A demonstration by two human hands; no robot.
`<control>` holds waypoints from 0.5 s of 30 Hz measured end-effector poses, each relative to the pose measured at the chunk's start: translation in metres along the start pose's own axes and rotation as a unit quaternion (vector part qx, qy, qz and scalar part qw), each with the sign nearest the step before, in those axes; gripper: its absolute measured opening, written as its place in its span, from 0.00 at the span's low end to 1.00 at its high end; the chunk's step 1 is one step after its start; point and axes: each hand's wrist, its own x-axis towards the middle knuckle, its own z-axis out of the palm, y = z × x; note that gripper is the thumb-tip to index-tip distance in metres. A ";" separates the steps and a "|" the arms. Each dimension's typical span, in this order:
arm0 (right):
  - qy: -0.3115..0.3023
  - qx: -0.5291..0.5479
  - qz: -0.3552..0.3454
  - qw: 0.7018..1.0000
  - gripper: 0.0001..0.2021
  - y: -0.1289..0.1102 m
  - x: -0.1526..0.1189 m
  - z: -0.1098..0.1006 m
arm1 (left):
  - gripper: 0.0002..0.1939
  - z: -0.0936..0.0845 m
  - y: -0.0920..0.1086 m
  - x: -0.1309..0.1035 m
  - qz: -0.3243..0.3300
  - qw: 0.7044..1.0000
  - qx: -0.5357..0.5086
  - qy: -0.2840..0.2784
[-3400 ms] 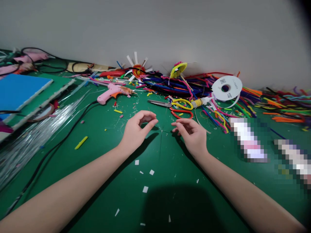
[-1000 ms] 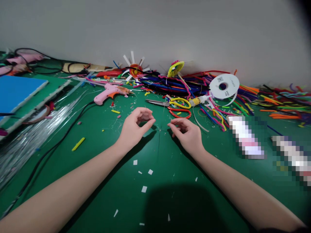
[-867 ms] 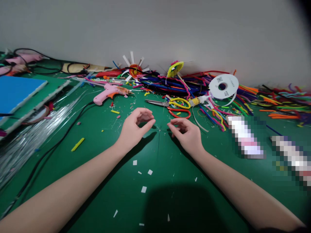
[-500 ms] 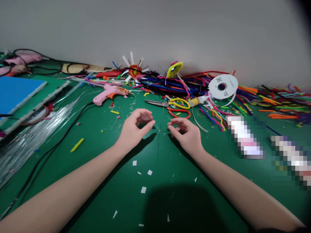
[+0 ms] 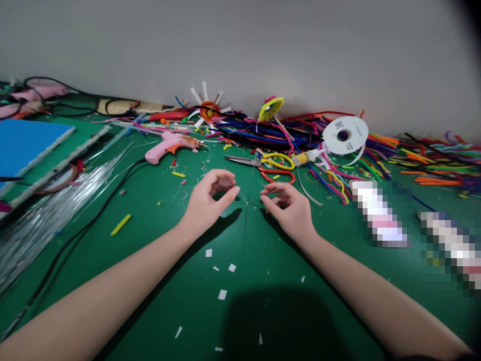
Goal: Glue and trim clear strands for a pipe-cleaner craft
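Observation:
Both of my hands hover over the middle of the green table, palms turned toward each other, with a gap between them. My left hand [image 5: 211,194] is open, its fingers loosely curved and the thumb apart from them. My right hand [image 5: 288,203] is likewise loosely curled and open, with nothing visible in it. Thin, nearly clear strands [image 5: 247,203] cross between the hands; whether they touch my fingers is hard to tell. Just beyond my right hand lie scissors [image 5: 278,160] with yellow and red handles. A pink glue gun [image 5: 173,145] rests past my left hand.
White paper scraps [image 5: 222,295] dot the table in front. At left are a blue board [image 5: 33,145], clear strips [image 5: 67,200] and a black cord [image 5: 86,225]. Pipe cleaners [image 5: 300,131], a ribbon spool [image 5: 355,135] and a small glue bottle [image 5: 306,156] lie along the wall.
Hardly anything differs. The view has shifted very slightly, while both hands keep the same pose and place.

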 end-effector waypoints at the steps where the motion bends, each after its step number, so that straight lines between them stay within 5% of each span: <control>1: 0.000 0.001 0.000 1.000 0.13 0.000 0.000 0.000 | 0.12 0.000 0.000 0.000 -0.002 1.000 0.002 -0.001; 15: 0.003 -0.026 -0.006 1.000 0.11 -0.001 -0.001 -0.001 | 0.06 0.000 0.002 0.000 -0.009 0.999 0.042 -0.006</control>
